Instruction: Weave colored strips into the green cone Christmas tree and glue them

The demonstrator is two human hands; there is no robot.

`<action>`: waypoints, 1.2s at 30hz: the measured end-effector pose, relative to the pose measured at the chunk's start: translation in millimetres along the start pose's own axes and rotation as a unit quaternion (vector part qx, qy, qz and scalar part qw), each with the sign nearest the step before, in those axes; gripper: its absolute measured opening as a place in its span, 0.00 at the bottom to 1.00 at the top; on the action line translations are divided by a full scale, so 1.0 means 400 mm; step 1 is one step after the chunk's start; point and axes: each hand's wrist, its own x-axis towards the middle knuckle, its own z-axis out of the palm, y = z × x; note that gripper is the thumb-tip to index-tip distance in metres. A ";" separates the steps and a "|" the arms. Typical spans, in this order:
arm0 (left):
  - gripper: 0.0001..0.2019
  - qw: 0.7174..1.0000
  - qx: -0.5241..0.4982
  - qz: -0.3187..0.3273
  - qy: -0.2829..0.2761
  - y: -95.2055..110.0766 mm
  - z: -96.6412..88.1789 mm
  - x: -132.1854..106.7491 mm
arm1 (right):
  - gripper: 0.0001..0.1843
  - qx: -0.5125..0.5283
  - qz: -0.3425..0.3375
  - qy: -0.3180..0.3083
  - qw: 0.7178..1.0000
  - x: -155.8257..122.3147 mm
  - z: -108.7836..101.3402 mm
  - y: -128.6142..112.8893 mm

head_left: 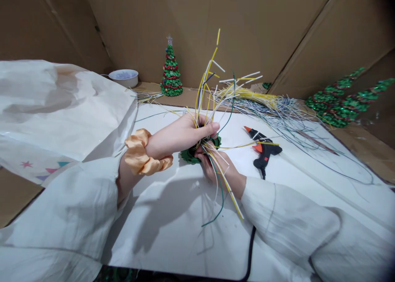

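Note:
My left hand (202, 127) is closed around a bunch of thin coloured wires (202, 94), yellow, white, blue and green, that fan upward from the fist. Below it, my right hand (220, 166) has its fingers curled at a dark green ruffled piece (189, 156), from whose middle the wires come out. More wire ends hang down over the right hand toward the table. The inside of the green piece is mostly hidden by both hands. An orange scrunchie (143, 154) circles my left wrist.
A black glue gun (265, 150) with orange tip lies to the right. Behind it spreads a heap of loose wires (259, 99). A small decorated tree (171, 72), a white bowl (125, 78), more green trees (342, 101) and a white plastic sheet (61, 109) surround the white table (173, 241).

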 end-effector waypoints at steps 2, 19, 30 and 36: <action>0.19 1.000 0.003 0.009 -0.004 -0.002 0.000 0.000 | 0.12 -0.009 0.001 -0.006 1.000 -0.001 0.009 0.008; 0.18 1.000 0.001 0.010 0.002 -0.001 -0.001 -0.001 | 0.07 -0.017 -0.048 -0.017 0.999 0.007 -0.036 -0.018; 0.17 1.000 -0.010 0.008 -0.002 0.000 -0.003 -0.003 | 0.09 -0.009 -0.021 -0.011 1.000 -0.011 -0.039 -0.018; 0.17 1.000 -0.008 0.007 0.000 0.000 -0.004 -0.002 | 0.07 -0.023 -0.056 -0.014 0.998 -0.009 -0.032 -0.012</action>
